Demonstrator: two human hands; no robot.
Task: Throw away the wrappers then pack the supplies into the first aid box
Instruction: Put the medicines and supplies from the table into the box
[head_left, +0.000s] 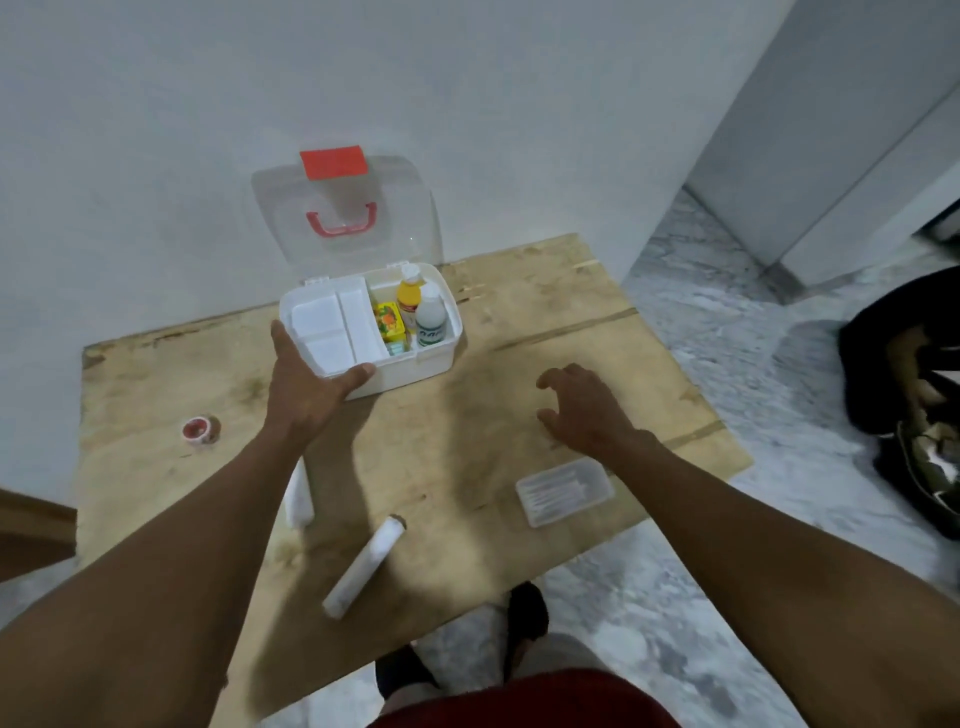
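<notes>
Pale plywood board (519, 322) laid on marbled floor against a white wall. Hazards, as judged: the upright clear lid (363, 249) may drop shut if the box is jolted; the two bottles (431, 322) standing at its right end could tip when more goes in; the white bandage roll (363, 566) near the board's near edge may roll off. Item: white plastic first aid box (410, 371), red latch and handle, at the board's far edge by the wall, with a white divided tray (332, 322) on the left and a yellow carton (389, 319) mid-box. Left hand (306, 384) clasps its near-left corner, thumb on the front wall; right hand (582, 410) hovers over bare board, fingers loosely curled and holding nothing. Unpacked: a red-and-white tape roll (200, 430) by the left edge and a clear swab case (563, 491) near the right corner.
</notes>
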